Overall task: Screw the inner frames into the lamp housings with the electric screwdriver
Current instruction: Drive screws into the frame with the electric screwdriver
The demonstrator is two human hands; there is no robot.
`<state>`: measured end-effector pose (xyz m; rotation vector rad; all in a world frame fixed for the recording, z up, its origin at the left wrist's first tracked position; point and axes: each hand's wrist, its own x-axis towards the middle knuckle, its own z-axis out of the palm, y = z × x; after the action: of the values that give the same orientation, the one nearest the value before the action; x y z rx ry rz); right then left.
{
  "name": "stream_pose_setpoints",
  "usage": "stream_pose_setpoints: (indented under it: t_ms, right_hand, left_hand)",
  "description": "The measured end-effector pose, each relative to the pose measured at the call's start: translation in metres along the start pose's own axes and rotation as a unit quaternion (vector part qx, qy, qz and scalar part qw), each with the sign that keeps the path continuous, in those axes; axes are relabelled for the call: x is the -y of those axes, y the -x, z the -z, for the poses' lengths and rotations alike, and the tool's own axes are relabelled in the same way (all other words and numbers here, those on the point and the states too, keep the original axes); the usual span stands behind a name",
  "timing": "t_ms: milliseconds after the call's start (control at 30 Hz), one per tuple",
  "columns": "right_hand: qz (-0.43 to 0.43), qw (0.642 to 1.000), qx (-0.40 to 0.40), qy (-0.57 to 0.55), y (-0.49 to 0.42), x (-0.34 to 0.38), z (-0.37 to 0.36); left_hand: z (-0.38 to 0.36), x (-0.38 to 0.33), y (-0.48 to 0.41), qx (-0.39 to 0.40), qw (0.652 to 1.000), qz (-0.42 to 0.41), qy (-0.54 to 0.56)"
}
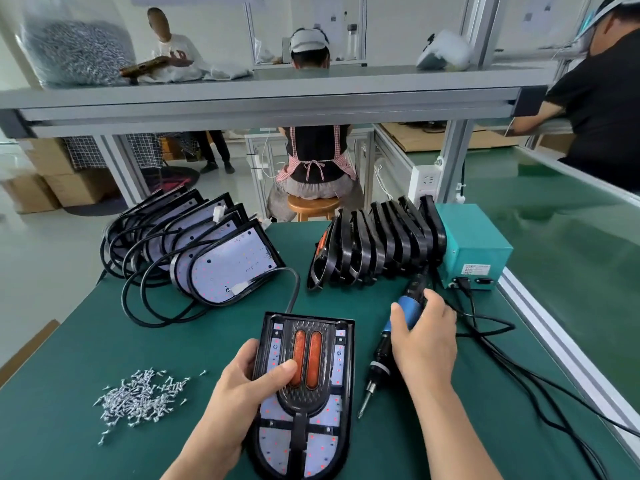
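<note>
Right hand [426, 338] around blue cylindrical screwdriver [406, 312]

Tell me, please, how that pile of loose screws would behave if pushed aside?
The screws are small, separate pieces, so they would probably scatter rather than slide together. Strays already lie around the heap on the green mat, suggesting they roll easily.

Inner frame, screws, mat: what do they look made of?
Inner frame: likely moulded black plastic, semi-gloss, with a fine embossed pattern. Screws: bright silvery metal that glints, probably plated steel. Mat: green and smooth with a soft sheen; rubber or vinyl, cannot tell which.
</note>
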<state>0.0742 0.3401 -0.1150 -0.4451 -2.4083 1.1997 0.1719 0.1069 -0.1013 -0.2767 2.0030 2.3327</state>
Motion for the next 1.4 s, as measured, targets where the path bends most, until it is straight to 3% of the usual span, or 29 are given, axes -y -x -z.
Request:
stream_pose_setpoints:
  t_ms: [67, 133, 267, 467, 533, 633, 733, 800, 933, 1000, 1067, 1167, 1333, 1400]
  right_hand:
    - [0.048, 0.998, -0.039, -0.029, 0.003, 0.003, -0.001]
    - [0.117, 0.983, -0.057, -0.127, 0.006, 0.009, -0.003]
    - [0.173, 0.940, 0.071, -0.284, 0.011, 0.020, -0.003]
    - [0.291, 0.913, 0.187, -0.215, 0.008, 0.017, 0.005]
    - [0.297, 0.917, 0.191, -0.186, 0.010, 0.023, 0.005]
    - [0.242, 0.909, 0.200, -0.274, 0.014, 0.030, 0.008]
    - [0.072, 0.865, 0.309, -0.388, 0.017, 0.035, 0.013]
    - [0.062, 0.863, 0.311, -0.392, 0.019, 0.038, 0.011]
    - [-0.044, 0.774, 0.369, -0.513, 0.021, 0.035, 0.001]
    - [-0.043, 0.761, 0.419, -0.494, 0.019, 0.026, 0.003]
    - [0.027, 0.782, 0.446, -0.435, 0.017, 0.023, 0.006]
    - [0.115, 0.842, 0.432, -0.301, 0.019, 0.022, 0.007]
    - [0.107, 0.860, 0.436, -0.242, 0.020, 0.023, 0.007]
    - [0.079, 0.856, 0.431, -0.276, 0.023, 0.026, 0.004]
  left_hand:
    - [-0.007, -0.001, -0.001, 0.012, 1.000, -0.010, 0.020]
    - [-0.013, -0.005, -0.003, 0.038, 0.999, -0.016, 0.015]
    - [-0.021, -0.022, -0.005, 0.139, 0.990, -0.016, -0.015]
    - [-0.040, -0.042, 0.004, 0.232, 0.967, -0.030, -0.100]
    - [-0.040, -0.046, 0.008, 0.241, 0.962, -0.050, -0.119]
    - [-0.037, -0.046, 0.014, 0.195, 0.972, -0.085, -0.096]
    - [-0.038, -0.038, 0.015, 0.121, 0.985, -0.120, -0.012]
    - [-0.040, -0.032, 0.011, 0.072, 0.986, -0.146, 0.030]
    - [-0.039, -0.021, -0.002, -0.011, 0.981, -0.167, 0.093]
    - [-0.038, -0.014, -0.008, -0.032, 0.982, -0.153, 0.109]
    - [-0.037, -0.009, -0.015, -0.039, 0.981, -0.146, 0.119]
    - [-0.034, -0.005, -0.026, -0.045, 0.982, -0.143, 0.117]
    - [-0.029, 0.000, -0.036, -0.037, 0.988, -0.127, 0.077]
    - [-0.024, 0.006, -0.032, -0.053, 0.989, -0.137, -0.012]
